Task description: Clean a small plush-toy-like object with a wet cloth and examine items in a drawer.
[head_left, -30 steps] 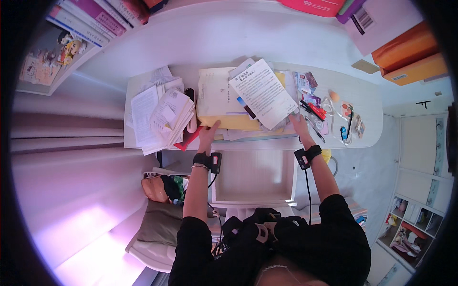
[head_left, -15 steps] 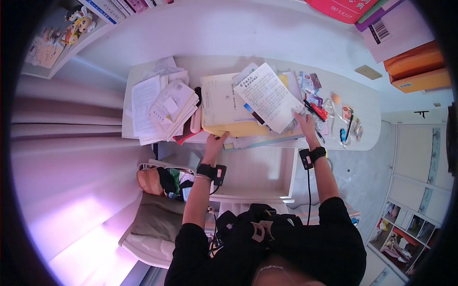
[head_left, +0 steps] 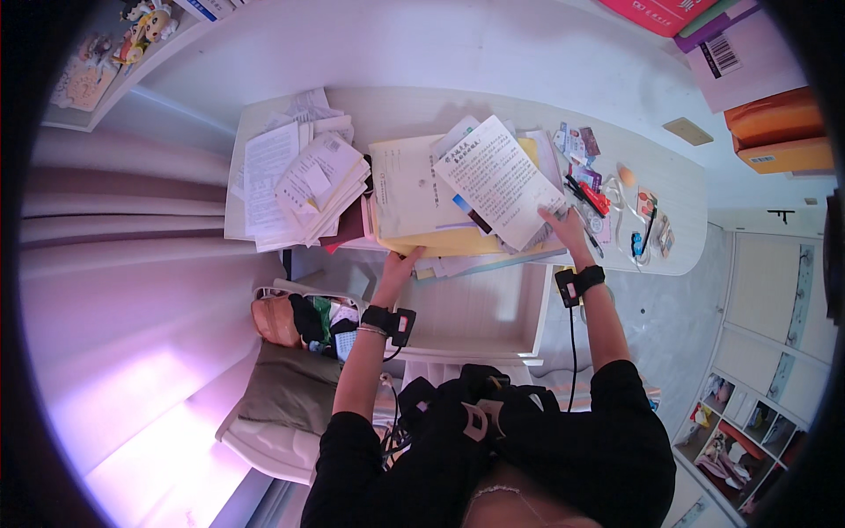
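Note:
My left hand (head_left: 400, 264) is closed on the near edge of a yellow folder (head_left: 444, 241), thumb on top. A pale printed document cover (head_left: 403, 189) lies on that folder. Over its right part, a tilted sheet of paper (head_left: 499, 180) filled with handwriting rests on more papers. My right hand (head_left: 568, 231) is closed at the sheet's lower right corner, its fingers partly hidden. Below the folder, the edges of further papers and a bluish folder (head_left: 493, 266) stick out over the desk's front edge.
Left on the desk (head_left: 343, 99) lie stacks of papers (head_left: 273, 176) and envelopes (head_left: 321, 176). Red and black pens (head_left: 591, 197), cards (head_left: 576, 145) and a white cable (head_left: 620, 231) lie to the right. An open drawer (head_left: 475, 321) juts out below; a chair (head_left: 290, 387) stands left.
The pink rounded case between the envelopes and the folder is mostly out of sight, and a dark red cover shows there. Both hands keep their grip, and the view has shifted slightly.

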Available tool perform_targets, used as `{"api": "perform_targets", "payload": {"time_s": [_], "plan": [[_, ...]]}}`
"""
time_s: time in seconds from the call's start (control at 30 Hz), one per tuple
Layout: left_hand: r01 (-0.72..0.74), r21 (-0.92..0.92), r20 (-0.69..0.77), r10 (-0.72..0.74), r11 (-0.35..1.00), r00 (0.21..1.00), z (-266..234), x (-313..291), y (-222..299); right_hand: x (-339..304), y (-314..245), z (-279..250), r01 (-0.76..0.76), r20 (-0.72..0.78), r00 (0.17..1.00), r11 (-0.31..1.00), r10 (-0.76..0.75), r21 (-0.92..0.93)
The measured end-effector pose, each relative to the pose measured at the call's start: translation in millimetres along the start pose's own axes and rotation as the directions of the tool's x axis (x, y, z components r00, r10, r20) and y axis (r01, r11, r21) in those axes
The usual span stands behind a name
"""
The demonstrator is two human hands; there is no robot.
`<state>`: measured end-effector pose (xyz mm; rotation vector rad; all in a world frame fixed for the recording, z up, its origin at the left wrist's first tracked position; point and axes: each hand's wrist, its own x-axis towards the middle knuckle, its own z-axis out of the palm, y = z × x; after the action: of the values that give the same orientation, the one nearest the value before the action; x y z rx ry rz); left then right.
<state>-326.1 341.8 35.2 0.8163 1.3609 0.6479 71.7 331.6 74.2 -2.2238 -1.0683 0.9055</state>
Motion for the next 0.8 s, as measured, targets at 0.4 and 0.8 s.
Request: {"api": "perform_targets", "payload": {"time_s": [0.4,0.8], "plan": [[0.164,0.266,-0.031,-0.161,0.950,0.986,-13.3,-11.0,2.6,5.3,-50.4,14.6,0.294,-0.050,0.952,0.949,-0.301,-0.112],[0.153,0.177,0.065,-0.167,0.972,0.984,-17.6,-5.0,-12.1,-0.9,-43.4,0.3,0.312,-0.143,0.933,0.940,-0.331,-0.138]]}}
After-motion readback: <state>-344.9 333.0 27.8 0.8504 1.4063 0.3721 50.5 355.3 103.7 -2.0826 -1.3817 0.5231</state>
